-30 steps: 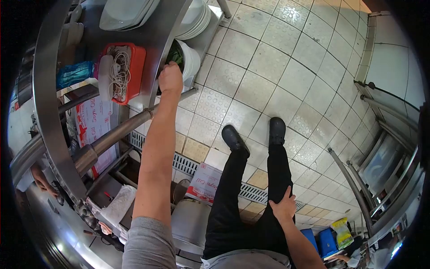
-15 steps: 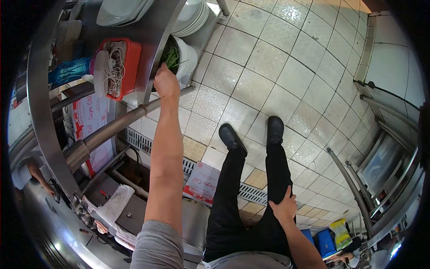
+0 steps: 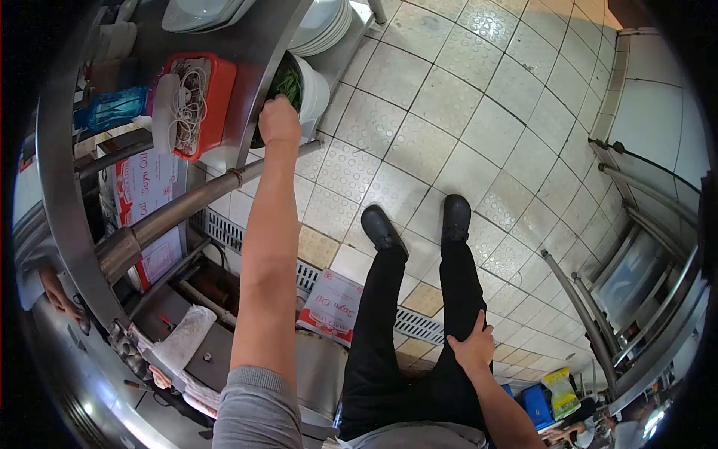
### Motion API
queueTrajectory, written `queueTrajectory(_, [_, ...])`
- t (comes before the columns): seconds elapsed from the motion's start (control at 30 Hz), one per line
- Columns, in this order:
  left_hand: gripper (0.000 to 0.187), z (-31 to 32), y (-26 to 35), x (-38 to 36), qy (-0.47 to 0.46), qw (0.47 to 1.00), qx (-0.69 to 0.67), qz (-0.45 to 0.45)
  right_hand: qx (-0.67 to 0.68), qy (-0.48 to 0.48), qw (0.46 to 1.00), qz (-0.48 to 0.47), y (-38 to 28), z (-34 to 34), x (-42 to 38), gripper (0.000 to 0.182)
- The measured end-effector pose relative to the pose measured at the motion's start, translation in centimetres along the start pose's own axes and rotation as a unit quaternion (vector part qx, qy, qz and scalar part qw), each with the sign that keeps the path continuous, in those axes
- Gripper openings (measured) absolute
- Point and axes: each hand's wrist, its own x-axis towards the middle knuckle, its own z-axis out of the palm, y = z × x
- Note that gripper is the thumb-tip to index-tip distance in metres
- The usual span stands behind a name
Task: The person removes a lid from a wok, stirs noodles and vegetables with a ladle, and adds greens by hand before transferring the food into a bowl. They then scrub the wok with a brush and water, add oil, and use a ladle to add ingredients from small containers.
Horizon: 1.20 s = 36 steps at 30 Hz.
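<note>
My left hand [image 3: 280, 122] reaches out to the white bucket [image 3: 314, 91] beside the steel shelf, at its near left rim. Its fingers are curled and touch or nearly touch the leafy greens [image 3: 286, 84] inside. The fingertips are hidden, so what they hold cannot be made out. My right hand [image 3: 473, 346] rests on my right leg just above the knee, fingers spread and holding nothing.
Left of the bucket, a red container [image 3: 217, 108] holds a white cable. White plates [image 3: 323, 30] are stacked beyond it. A steel pipe rail [image 3: 172, 200] runs below. Cardboard boxes [image 3: 329, 299] and a floor drain [image 3: 419, 324] lie lower down. Metal bars [image 3: 580, 310] stand at right.
My left hand has shifted slightly up with the view. The greens beside it now sit lower in the bucket, with fewer stems sticking out. My right hand stays on the leg.
</note>
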Motion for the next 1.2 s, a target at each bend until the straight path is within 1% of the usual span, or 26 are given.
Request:
queueTrajectory(0.03, [0.015, 0.0, 0.0, 0.1, -0.008, 1.000, 0.016, 0.011, -0.002, 0.006, 1.000, -0.004, 0.0, 0.1, 0.0, 0.103])
queueTrajectory(0.17, [0.016, -0.4, -0.5, 0.1, -0.012, 1.000, 0.021, 0.010, -0.008, 0.005, 1.000, -0.009, 0.1, 0.2, 0.1, 0.103])
queueTrajectory(0.23, [0.016, -0.3, -0.8, -0.3, 0.029, 0.999, 0.011, 0.026, -0.008, -0.001, 1.000, -0.006, -0.1, -0.1, 0.1, 0.103])
queueTrajectory(0.27, [0.016, -0.1, -1.0, -0.5, 0.029, 0.999, 0.011, 0.025, -0.008, -0.009, 1.000, -0.002, -0.1, -0.3, 0.1, 0.103])
queueTrajectory(0.33, [0.021, -0.1, -1.1, -1.2, 0.069, 0.996, -0.048, 0.010, -0.009, -0.012, 1.000, 0.000, -0.2, -0.4, 0.1, 0.103])
queueTrajectory(0.37, [0.021, 0.0, -1.2, -1.5, 0.069, 0.996, -0.049, 0.010, -0.011, -0.015, 1.000, 0.002, -0.2, -0.4, 0.1, 0.103])
queueTrajectory(0.43, [0.024, 0.3, -1.5, -1.9, 0.113, 0.991, -0.071, 0.015, -0.015, -0.014, 1.000, 0.003, -0.2, -0.3, 0.2, 0.103])
queueTrajectory(0.47, [0.024, 0.6, -1.6, -2.1, 0.112, 0.991, -0.072, 0.014, -0.018, -0.014, 1.000, 0.003, -0.2, -0.3, 0.2, 0.103])
queueTrajectory(0.53, [0.018, 1.2, -1.8, -2.5, 0.225, 0.966, -0.109, 0.060, -0.021, -0.015, 1.000, 0.002, -0.1, -0.2, 0.3, 0.103])
queueTrajectory(0.67, [0.024, 1.1, -1.9, -3.0, 0.236, 0.964, -0.107, 0.060, -0.018, -0.003, 1.000, -0.004, -0.1, 0.0, 0.3, 0.103])
queueTrajectory(0.73, [0.024, 1.0, -1.8, -3.0, 0.246, 0.958, -0.135, 0.052, -0.020, -0.001, 1.000, -0.005, -0.2, 0.0, 0.4, 0.103])
queueTrajectory(0.87, [0.026, 1.0, -1.8, -3.2, 0.251, 0.954, -0.155, 0.056, -0.018, -0.009, 1.000, -0.004, -0.5, -0.4, 0.4, 0.103])
queueTrajectory(0.93, [0.027, 0.8, -1.7, -3.4, 0.230, 0.963, -0.139, 0.025, -0.023, -0.007, 1.000, -0.004, -0.5, -0.5, 0.5, 0.103])
queueTrajectory(0.97, [0.027, 0.8, -1.6, -3.5, 0.230, 0.963, -0.139, 0.024, -0.026, -0.007, 1.000, -0.004, -0.6, -0.5, 0.5, 0.103])
queueTrajectory(1.03, [0.028, 0.1, -1.3, -3.6, 0.175, 0.978, -0.112, -0.033, -0.026, -0.007, 1.000, -0.003, -0.8, -0.6, 0.5, 0.103])
queueTrajectory(1.07, [0.028, -0.1, -1.3, -3.5, 0.175, 0.978, -0.112, -0.035, -0.025, -0.007, 1.000, -0.001, -0.8, -0.6, 0.6, 0.103])
queueTrajectory(1.2, [0.027, -0.5, -1.0, -2.6, 0.111, 0.988, -0.081, -0.072, -0.030, -0.009, 1.000, 0.003, -1.2, -0.9, 0.6, 0.103])
